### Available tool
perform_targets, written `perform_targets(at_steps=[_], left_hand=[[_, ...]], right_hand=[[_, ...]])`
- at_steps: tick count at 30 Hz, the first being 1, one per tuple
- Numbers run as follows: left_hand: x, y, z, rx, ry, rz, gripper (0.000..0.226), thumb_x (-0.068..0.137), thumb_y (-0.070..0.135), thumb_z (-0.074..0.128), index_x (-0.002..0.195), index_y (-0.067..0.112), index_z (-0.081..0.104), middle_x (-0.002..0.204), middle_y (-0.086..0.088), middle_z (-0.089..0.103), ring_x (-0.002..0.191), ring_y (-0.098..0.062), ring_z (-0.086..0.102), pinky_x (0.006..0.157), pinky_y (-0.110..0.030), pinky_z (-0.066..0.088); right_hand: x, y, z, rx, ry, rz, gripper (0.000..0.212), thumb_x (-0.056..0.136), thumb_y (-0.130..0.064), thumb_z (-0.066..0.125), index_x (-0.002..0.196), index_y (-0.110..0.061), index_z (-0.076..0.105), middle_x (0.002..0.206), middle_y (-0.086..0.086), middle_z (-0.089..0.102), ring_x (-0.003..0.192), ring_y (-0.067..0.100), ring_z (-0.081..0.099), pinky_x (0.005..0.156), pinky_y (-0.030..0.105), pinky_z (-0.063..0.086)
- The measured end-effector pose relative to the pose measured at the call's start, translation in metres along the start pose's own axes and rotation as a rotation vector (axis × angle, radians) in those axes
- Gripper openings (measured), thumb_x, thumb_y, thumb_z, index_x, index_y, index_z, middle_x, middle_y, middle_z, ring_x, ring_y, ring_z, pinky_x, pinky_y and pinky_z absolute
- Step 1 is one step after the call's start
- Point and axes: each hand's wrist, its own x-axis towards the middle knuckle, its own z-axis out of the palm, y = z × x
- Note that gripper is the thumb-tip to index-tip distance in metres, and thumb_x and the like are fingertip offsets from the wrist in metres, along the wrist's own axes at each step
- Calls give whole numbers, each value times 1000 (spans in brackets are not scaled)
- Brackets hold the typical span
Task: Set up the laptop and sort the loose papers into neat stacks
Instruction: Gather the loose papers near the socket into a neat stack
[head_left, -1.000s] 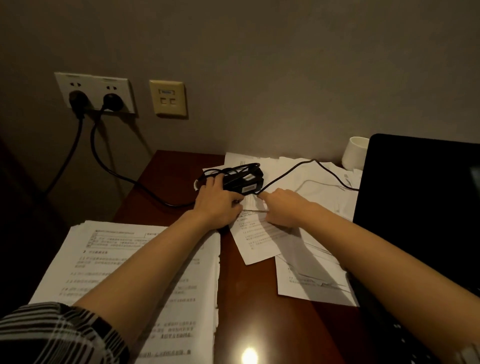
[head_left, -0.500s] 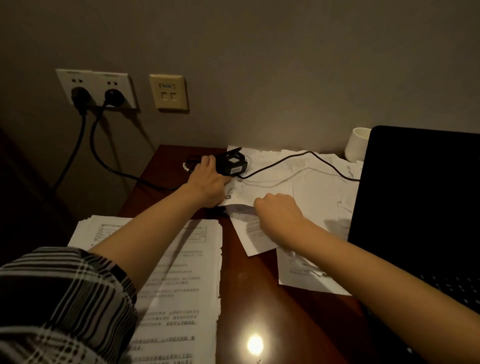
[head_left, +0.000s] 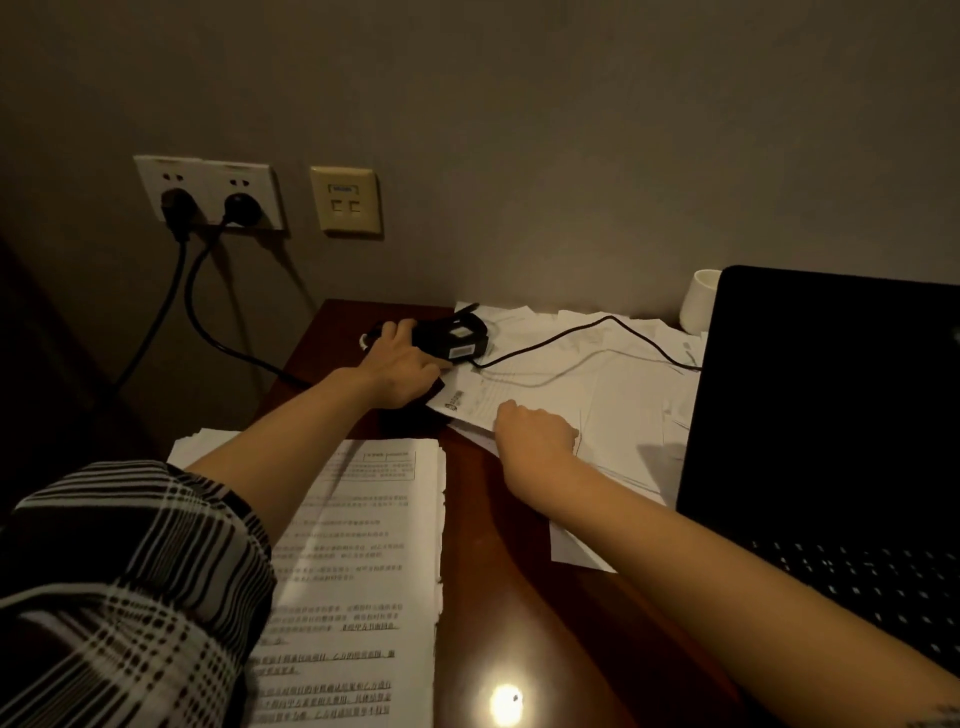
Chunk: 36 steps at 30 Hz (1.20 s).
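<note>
Two black plugs (head_left: 208, 205) are seated in the wall sockets (head_left: 208, 192) beyond the worktop's (head_left: 498, 571) left edge, and their cables (head_left: 218, 332) are led down toward its far left corner. A squared stack of printed papers (head_left: 363, 571) is laid along the near left edge, partly covered by a plaid sleeve (head_left: 119, 597). At the far left corner the black power adapter (head_left: 457, 340) is gripped by the left hand (head_left: 400, 371), its fingers curled around the near end. Loose sheets (head_left: 597, 395) are spread across the far middle, with the adapter's thin cable (head_left: 597, 332) draped over them. One sheet's edge is pinched by the right hand (head_left: 535, 431), its fingers closed. A white cup (head_left: 698, 301) is stood at the far edge, and the open laptop (head_left: 831, 441) is set along the right edge.
</note>
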Motion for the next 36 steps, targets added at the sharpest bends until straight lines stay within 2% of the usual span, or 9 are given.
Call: perform_targets(at_steps=[6, 10, 14, 17, 22, 26, 31, 33, 36], left_hand=[[4, -6, -1, -47, -22, -1, 40, 102, 38, 29, 137, 37, 49, 152, -14, 14, 135, -33, 15, 114, -41, 12], [0, -2, -11, -188, 23, -16, 51, 101, 44, 28, 128, 14, 61, 152, -8, 17, 133, -30, 20, 114, -41, 16], [1, -2, -5, -474, 61, -139, 62, 97, 57, 28, 136, 16, 52, 154, -6, 15, 140, -30, 14, 116, -45, 13], [-2, 1, -14, -838, 223, -226, 62, 94, 62, 31, 136, 22, 52, 156, -4, 13, 142, -26, 12, 114, -43, 13], [-10, -14, -39, -1299, 488, -286, 87, 76, 80, 39, 141, 22, 42, 148, -3, 38, 136, -22, 35, 114, -45, 26], [-39, -1, -61, -1382, 644, -194, 46, 100, 36, 41, 139, 11, 41, 136, -6, 46, 125, -19, 43, 107, -33, 34], [-101, 23, -81, -1597, 485, 70, 80, 78, 71, 50, 143, 27, 36, 147, -1, 39, 134, -21, 38, 105, -46, 36], [-127, 26, -75, -1611, 308, 257, 98, 64, 80, 58, 145, 35, 29, 148, 1, 40, 134, -19, 41, 102, -48, 41], [-158, 23, -45, -1480, 236, 251, 118, 70, 73, 62, 152, 16, -1, 149, -6, 37, 137, -30, 37, 110, -44, 35]], right_hand=[[-14, 16, -28, -290, 213, -191, 26, 89, 3, 51, 110, -8, 62, 113, 7, 62, 104, 27, 61, 68, 30, 37], [-23, 25, -57, -285, 300, -161, 26, 90, -1, 52, 112, -9, 60, 113, 8, 61, 104, 27, 61, 69, 30, 37], [-35, 35, -78, -207, 334, -95, 26, 85, -3, 59, 110, -11, 58, 110, 7, 61, 103, 25, 59, 68, 29, 37], [-42, 40, -87, -108, 362, -49, 23, 84, -2, 55, 103, -12, 61, 106, 7, 62, 100, 27, 60, 66, 28, 35], [-53, 45, -105, 82, 509, -18, 7, 88, -10, 51, 84, -10, 57, 94, 13, 64, 92, 34, 62, 58, 27, 29], [-73, 40, -136, 199, 776, -46, 14, 84, -7, 50, 87, -9, 64, 85, 15, 65, 81, 37, 60, 58, 28, 28], [-95, 20, -141, 188, 1182, -140, 17, 66, 8, 66, 67, -8, 62, 50, 7, 55, 37, 28, 45, 45, 15, 13], [-103, 6, -117, 142, 1153, -252, 21, 57, 3, 74, 62, -12, 60, 47, 4, 54, 34, 26, 49, 42, 17, 21], [-121, -16, -75, 54, 899, -457, 14, 64, -9, 75, 75, -12, 66, 68, 5, 64, 57, 25, 61, 46, 24, 35]])
